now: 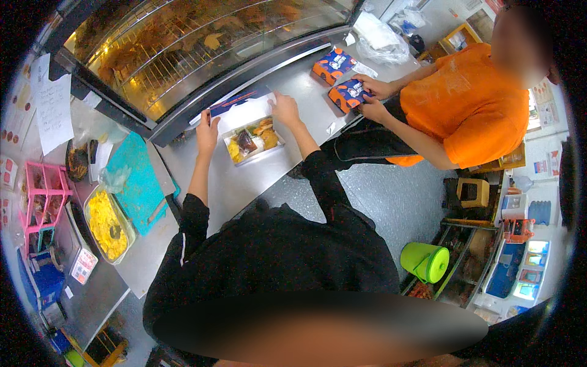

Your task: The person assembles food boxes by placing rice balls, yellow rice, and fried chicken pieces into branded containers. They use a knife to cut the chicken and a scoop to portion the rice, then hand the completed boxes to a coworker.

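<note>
On the steel counter before me stands a cardboard meal box (254, 160) with its lid (239, 107) raised at the far side. Inside it are yellow pieces, something dark, a white part and golden-brown fried-looking food (265, 136). My left hand (208, 131) pinches the lid's left edge. At the lid's right edge, my right hand (285, 111) grips the card between thumb and fingers. The lid's outer side, partly seen along its far edge, is dark blue and orange. Both forearms reach forward in black sleeves.
To the right, a co-worker in an orange shirt (471, 110) holds a closed blue-and-orange box (348, 96) beside another (334, 66). A glass-fronted cabinet (183, 55) borders the counter's far side. At left lie a teal cutting board (136, 177), a knife (160, 207) and a yellow-filled tray (131, 237).
</note>
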Available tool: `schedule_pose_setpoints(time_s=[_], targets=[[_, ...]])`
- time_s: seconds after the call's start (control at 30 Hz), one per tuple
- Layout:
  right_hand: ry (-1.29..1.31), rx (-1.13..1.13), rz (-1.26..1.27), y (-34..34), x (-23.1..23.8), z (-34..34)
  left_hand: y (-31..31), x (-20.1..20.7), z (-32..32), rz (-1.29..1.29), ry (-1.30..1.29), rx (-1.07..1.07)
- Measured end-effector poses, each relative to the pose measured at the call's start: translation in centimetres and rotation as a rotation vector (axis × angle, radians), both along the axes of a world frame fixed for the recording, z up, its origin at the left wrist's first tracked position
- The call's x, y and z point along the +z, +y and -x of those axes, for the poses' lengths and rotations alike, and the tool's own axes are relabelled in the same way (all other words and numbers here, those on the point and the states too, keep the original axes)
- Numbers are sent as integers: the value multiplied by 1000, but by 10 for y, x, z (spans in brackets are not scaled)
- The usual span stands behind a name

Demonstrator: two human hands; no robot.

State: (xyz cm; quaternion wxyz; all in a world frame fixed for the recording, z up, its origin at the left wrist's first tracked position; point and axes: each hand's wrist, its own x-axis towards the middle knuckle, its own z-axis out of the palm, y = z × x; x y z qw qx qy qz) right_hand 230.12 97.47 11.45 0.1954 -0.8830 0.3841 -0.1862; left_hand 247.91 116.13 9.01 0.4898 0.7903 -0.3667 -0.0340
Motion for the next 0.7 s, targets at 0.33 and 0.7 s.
schedule_pose_setpoints(time_s=[0.33, 0.7], targets=[[-88, 16, 56, 1, -11, 7, 6, -3, 3, 71, -69, -83], [-75, 35, -90, 15, -2, 21, 36, -3, 7, -126, 129, -337]])
